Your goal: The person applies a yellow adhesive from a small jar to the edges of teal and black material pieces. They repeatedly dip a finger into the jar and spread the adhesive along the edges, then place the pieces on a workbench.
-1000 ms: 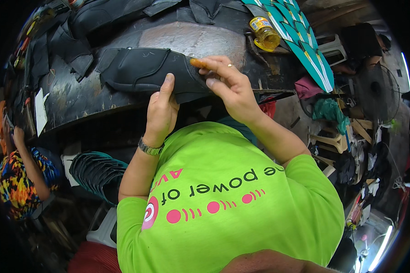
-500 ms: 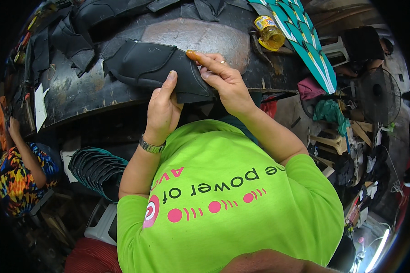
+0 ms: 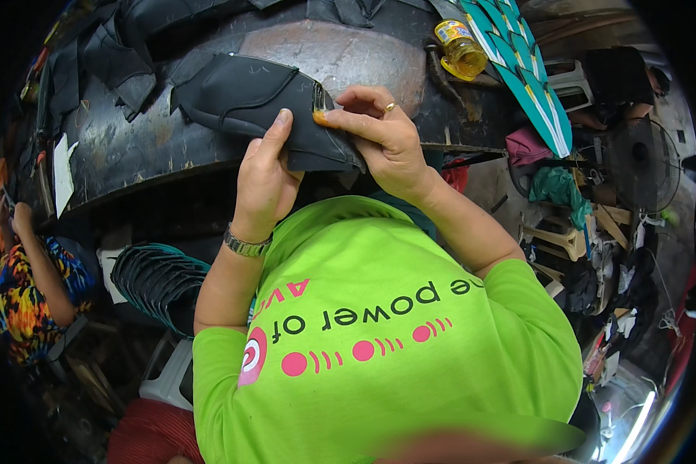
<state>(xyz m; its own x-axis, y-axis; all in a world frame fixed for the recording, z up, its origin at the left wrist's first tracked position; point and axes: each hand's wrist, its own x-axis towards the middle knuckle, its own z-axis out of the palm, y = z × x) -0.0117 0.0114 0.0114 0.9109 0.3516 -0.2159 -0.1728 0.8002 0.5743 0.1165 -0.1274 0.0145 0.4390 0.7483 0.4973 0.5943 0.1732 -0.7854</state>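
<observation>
A black shoe upper (image 3: 243, 97), with curved stitched seams, lies slanted over the near edge of the dark table. My left hand (image 3: 269, 174) grips its near side, the thumb pressed on top and the other fingers hidden beneath. At the right end of the upper is my right hand (image 3: 383, 139), its fingers around the edge. One fingertip, coated in amber glue, touches the surface beside a wet, shiny streak (image 3: 318, 97). An open jar (image 3: 462, 52) with a yellow label and amber residue inside lies tilted on the table, beyond my right hand.
More black pieces (image 3: 116, 66) cover the table's far left. Teal pieces with white stripes (image 3: 530, 93) overlap at the right. A stack of dark curved pieces (image 3: 162, 282) stands low left, near a person in a colourful shirt (image 3: 27, 301). A fan (image 3: 643, 164) stands far right.
My glue-coated right fingertip has moved down along the upper's right end, and a shiny streak now shows above it. My left hand and the upper have shifted slightly left.
</observation>
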